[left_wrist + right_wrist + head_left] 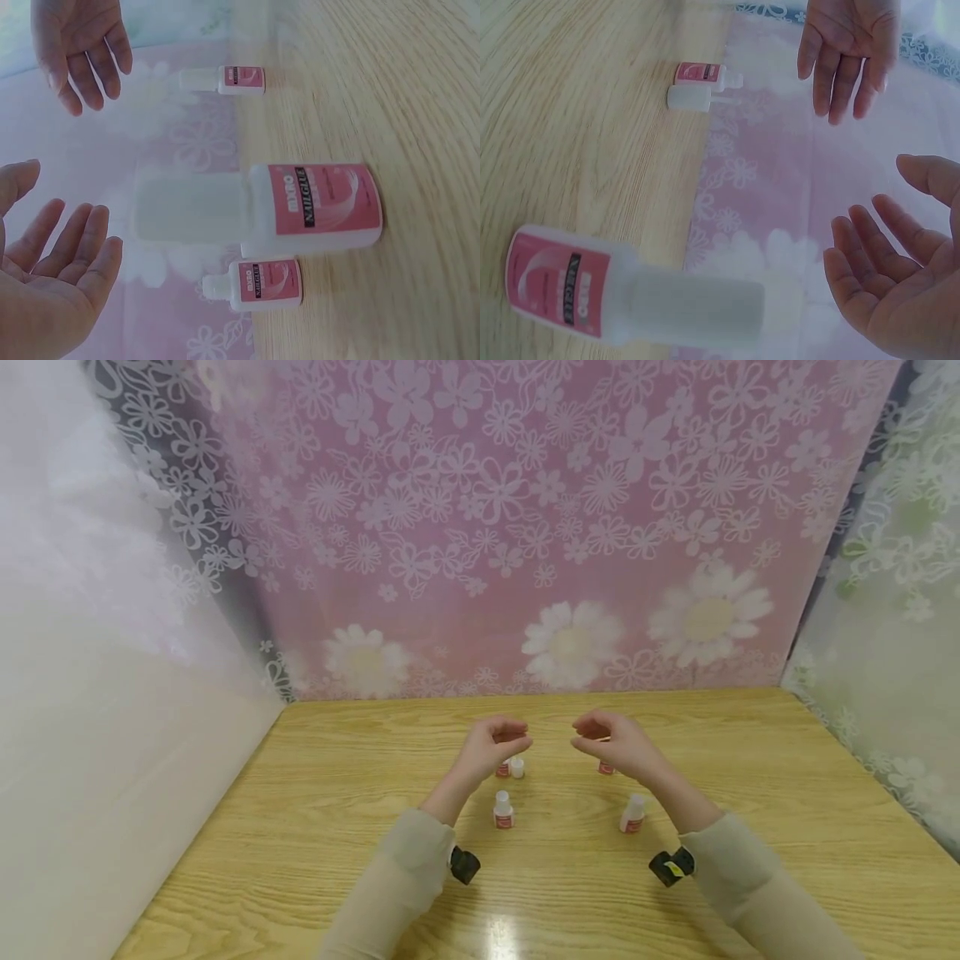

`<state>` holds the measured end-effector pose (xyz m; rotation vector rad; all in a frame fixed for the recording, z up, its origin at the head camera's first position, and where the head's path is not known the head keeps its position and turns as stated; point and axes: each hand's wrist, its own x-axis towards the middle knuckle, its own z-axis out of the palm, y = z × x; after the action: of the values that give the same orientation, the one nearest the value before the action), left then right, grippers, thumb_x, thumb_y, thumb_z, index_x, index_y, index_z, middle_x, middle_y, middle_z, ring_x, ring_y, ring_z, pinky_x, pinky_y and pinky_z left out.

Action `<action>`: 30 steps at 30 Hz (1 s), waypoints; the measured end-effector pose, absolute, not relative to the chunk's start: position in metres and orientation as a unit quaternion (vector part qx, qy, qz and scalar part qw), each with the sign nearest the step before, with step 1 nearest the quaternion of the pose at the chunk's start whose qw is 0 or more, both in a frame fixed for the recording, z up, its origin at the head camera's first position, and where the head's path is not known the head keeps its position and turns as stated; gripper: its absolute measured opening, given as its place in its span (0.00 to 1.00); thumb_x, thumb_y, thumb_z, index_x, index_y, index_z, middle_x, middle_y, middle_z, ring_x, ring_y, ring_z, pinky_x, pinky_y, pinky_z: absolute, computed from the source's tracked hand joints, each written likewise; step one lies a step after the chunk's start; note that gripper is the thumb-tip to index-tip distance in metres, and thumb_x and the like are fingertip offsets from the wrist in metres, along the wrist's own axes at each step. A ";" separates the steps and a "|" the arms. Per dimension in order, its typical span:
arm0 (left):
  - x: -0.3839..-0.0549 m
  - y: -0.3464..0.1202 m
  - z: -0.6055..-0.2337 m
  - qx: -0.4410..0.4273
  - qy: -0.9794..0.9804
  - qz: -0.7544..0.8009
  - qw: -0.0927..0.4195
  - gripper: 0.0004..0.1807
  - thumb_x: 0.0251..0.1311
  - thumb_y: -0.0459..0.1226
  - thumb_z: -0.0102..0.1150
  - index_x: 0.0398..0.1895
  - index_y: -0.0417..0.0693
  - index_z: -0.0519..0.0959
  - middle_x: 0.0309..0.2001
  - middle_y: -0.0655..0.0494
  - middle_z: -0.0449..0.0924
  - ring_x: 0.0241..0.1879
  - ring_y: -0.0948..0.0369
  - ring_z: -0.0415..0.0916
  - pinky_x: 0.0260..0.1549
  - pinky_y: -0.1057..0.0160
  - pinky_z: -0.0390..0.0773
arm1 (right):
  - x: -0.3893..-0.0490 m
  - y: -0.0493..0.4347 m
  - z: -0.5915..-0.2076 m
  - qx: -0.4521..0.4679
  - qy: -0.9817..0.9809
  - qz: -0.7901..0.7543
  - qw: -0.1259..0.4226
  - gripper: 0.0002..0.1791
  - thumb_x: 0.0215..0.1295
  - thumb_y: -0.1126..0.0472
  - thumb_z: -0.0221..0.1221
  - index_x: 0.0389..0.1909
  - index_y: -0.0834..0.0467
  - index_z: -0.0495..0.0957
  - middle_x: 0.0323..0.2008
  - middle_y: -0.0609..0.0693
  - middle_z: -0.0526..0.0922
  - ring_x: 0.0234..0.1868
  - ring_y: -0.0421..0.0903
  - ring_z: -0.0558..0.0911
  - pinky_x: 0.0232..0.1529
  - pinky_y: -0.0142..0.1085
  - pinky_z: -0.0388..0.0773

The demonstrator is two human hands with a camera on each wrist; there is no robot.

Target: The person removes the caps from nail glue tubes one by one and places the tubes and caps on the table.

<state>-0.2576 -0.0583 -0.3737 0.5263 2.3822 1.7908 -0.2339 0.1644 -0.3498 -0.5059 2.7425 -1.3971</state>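
Note:
Both hands hover above the table, apart and facing each other, with fingers loosely bent and nothing held. The left hand [491, 750] is over a nail glue bottle [502, 770], which it partly hides; in the right wrist view that bottle [699, 73] is uncapped. Beside it stands its white cap [517, 767], brush stem upward [721, 100]. Nearer me is a capped nail glue bottle [504, 817], large in the left wrist view [322, 206]. The right hand [618, 745] partly covers another bottle [606, 768]. A capped bottle [633, 817] stands near the right wrist.
The wood-grain table [337, 827] runs back to a pink flowered curtain [450, 527]. Pale sheets hang on the left [112, 693] and right [885, 635]. A black wrist camera [464, 865] sits on the left wrist, another [670, 867] on the right.

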 end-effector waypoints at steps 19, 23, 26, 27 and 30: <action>-0.261 -0.029 -0.378 0.183 0.781 0.593 0.068 0.16 0.54 0.37 0.59 0.46 0.43 0.76 0.43 0.53 0.77 0.43 0.62 0.73 0.40 0.64 0.72 | -0.229 0.199 -0.357 -0.147 0.897 -0.417 -0.019 0.21 0.60 0.54 0.55 0.48 0.66 0.71 0.43 0.61 0.75 0.45 0.57 0.73 0.41 0.47 0.71; -0.262 -0.022 -0.380 0.189 0.780 0.592 0.070 0.16 0.54 0.37 0.59 0.47 0.42 0.75 0.44 0.52 0.76 0.42 0.62 0.74 0.40 0.65 0.72 | -0.227 0.206 -0.358 -0.140 0.896 -0.420 -0.021 0.21 0.60 0.55 0.55 0.48 0.67 0.71 0.44 0.61 0.75 0.46 0.57 0.73 0.42 0.48 0.70; -0.262 -0.016 -0.380 0.191 0.780 0.592 0.075 0.17 0.54 0.37 0.60 0.47 0.42 0.75 0.44 0.52 0.76 0.42 0.62 0.74 0.40 0.65 0.72 | -0.225 0.212 -0.359 -0.132 0.896 -0.423 -0.020 0.23 0.61 0.53 0.55 0.49 0.67 0.71 0.45 0.62 0.74 0.46 0.57 0.72 0.43 0.48 0.70; -0.262 -0.014 -0.380 0.191 0.780 0.591 0.077 0.17 0.54 0.37 0.60 0.47 0.42 0.75 0.44 0.52 0.76 0.42 0.62 0.74 0.40 0.65 0.72 | -0.224 0.214 -0.359 -0.130 0.897 -0.423 -0.020 0.23 0.61 0.53 0.55 0.49 0.67 0.70 0.45 0.62 0.74 0.47 0.58 0.72 0.43 0.48 0.70; -0.261 -0.009 -0.380 0.189 0.778 0.594 0.077 0.18 0.54 0.37 0.60 0.48 0.41 0.74 0.44 0.50 0.76 0.42 0.62 0.74 0.39 0.66 0.72 | -0.223 0.220 -0.360 -0.127 0.899 -0.419 -0.023 0.24 0.61 0.51 0.54 0.49 0.67 0.70 0.46 0.63 0.74 0.47 0.58 0.72 0.42 0.48 0.70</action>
<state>-0.2606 -0.0093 -0.3799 0.5668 2.3301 1.7801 -0.2235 0.2197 -0.3595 -0.4055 2.8651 -1.3359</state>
